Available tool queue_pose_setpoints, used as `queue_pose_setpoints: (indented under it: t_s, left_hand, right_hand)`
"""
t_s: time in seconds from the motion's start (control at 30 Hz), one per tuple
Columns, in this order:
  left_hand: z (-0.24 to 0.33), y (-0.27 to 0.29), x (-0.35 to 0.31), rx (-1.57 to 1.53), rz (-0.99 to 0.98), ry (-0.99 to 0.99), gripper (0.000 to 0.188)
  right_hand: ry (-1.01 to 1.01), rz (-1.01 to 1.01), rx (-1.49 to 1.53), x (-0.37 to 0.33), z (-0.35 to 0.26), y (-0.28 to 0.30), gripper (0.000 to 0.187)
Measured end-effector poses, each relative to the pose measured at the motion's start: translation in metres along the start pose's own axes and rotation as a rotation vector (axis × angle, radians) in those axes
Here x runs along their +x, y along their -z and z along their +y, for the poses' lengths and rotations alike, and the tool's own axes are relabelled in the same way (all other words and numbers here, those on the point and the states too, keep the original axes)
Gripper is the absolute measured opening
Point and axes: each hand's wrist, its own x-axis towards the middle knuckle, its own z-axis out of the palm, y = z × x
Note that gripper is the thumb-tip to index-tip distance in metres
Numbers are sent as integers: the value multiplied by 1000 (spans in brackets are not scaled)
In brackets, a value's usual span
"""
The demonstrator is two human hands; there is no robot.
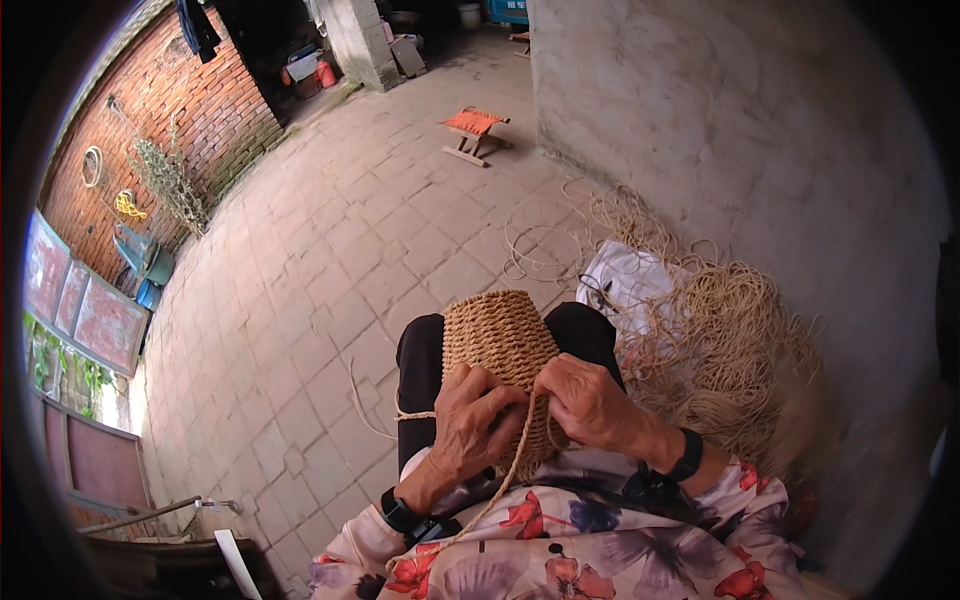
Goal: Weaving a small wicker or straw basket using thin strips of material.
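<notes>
A tan woven basket (498, 335) lies across my lap, between my knees in black trousers. My left hand (470, 420) is closed against its near left side, thumb and fingers pressed to the weave. At the right side of the basket, my right hand (585, 400) pinches a tan straw cord (517, 465) near the weave. From there the cord hangs down over my flowered top toward the lower left. Another loose cord end (413, 413) sticks out left of my left hand. Both palms hide part of the basket's near end.
A big heap of loose tan cord (740, 350) lies on the right by the grey wall (740, 130), partly over a white sack (628, 280). Ahead on the paved floor (300, 260) stands a low orange-topped folding stool (476, 122). A brick wall (170, 100) runs along the left.
</notes>
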Motion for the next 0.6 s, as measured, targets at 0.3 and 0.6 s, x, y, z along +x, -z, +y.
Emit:
queue_pose_setpoints:
  t_s: [0.3,0.6]
  left_hand:
    - [-2,-4,-4,24,52,-19,21]
    - [1,1,-4,-10,32,-13,18]
  right_hand:
    - [-287,172,64,0,-10,-32,20]
    - [-596,62,326,-3,-16,-25,18]
